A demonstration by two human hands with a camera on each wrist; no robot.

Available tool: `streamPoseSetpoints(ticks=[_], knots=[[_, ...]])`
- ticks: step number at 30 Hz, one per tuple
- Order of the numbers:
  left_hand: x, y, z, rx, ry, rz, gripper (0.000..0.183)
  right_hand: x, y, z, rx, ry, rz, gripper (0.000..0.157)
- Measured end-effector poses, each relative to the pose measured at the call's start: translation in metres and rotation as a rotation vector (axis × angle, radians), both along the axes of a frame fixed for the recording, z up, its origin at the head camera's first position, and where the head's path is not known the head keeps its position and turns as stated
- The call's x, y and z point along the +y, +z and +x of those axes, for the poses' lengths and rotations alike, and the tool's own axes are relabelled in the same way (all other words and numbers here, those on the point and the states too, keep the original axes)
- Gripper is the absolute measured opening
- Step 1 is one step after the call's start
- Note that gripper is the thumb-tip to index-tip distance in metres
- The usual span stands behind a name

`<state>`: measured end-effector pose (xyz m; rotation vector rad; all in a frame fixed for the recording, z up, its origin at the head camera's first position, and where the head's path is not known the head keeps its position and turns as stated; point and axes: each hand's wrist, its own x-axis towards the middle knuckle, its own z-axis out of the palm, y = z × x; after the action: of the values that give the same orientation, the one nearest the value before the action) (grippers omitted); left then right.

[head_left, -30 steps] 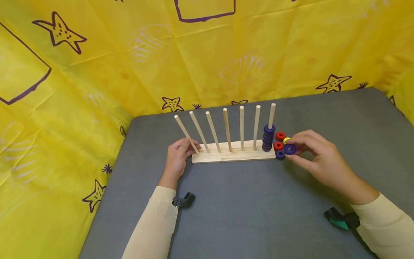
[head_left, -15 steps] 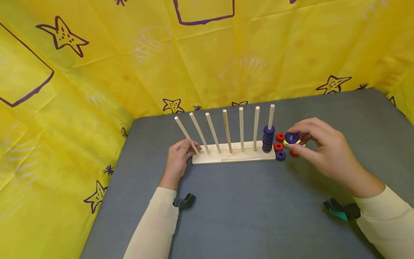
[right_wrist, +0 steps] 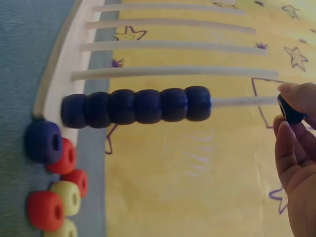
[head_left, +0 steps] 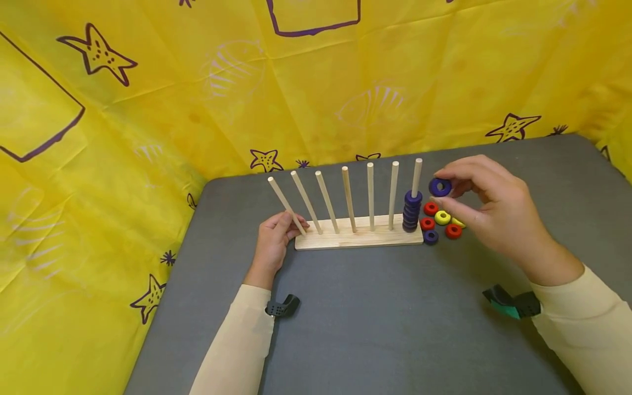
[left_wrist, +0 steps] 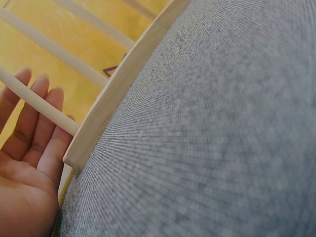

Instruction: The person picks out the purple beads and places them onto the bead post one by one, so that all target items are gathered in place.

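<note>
A wooden peg stand (head_left: 355, 237) with several upright pegs stands on the grey table. Stacked on its rightmost peg (head_left: 417, 174) are several dark blue ring beads (head_left: 411, 211). Between thumb and fingers, my right hand (head_left: 498, 206) pinches another blue ring bead (head_left: 440, 187), raised just right of that peg's upper part. In the right wrist view this pinched bead (right_wrist: 290, 109) is right at the peg's tip. My left hand (head_left: 272, 241) rests at the stand's left end, its fairly straight fingers (left_wrist: 42, 106) behind the leftmost peg (left_wrist: 44, 106) and touching the base.
Loose beads lie right of the stand: a blue one (head_left: 430, 237), red ones (head_left: 453, 231) and yellow ones (head_left: 442, 218). A yellow patterned cloth (head_left: 316, 93) hangs behind the table (head_left: 375, 318). Dark straps sit at both wrists.
My right hand has lifted the blue bead up from among the loose beads and brought it slightly left, near the rightmost peg. The left hand stays at the stand's left end.
</note>
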<state>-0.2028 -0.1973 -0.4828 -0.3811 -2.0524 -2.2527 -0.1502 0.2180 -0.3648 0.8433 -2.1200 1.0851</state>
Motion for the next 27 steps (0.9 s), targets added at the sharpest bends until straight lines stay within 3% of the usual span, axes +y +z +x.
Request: streamPoseSetpoints(ticks=[8,13,16,18,27], knots=[[0.000,0.000,0.000,0.003,0.000,-0.014,0.048,-0.006,0.014,-0.007,0.007,0.017,-0.044,0.066],[0.000,-0.001,-0.001,0.002,-0.003,-0.013,0.049,-0.012,0.019,-0.011,-0.007,0.036,-0.083,0.029],[-0.001,-0.001,-0.001,0.003,-0.003,-0.005,0.048,-0.015,0.023,-0.014,-0.001,0.024,-0.083,0.051],[-0.001,-0.002,-0.002,0.003,-0.001,0.000,0.046,-0.017,0.025,-0.016,0.007,0.012,-0.079,0.054],[-0.001,-0.002,-0.002,-0.002,0.000,-0.007,0.045,-0.022,0.033,-0.025,-0.022,0.000,-0.034,0.046]])
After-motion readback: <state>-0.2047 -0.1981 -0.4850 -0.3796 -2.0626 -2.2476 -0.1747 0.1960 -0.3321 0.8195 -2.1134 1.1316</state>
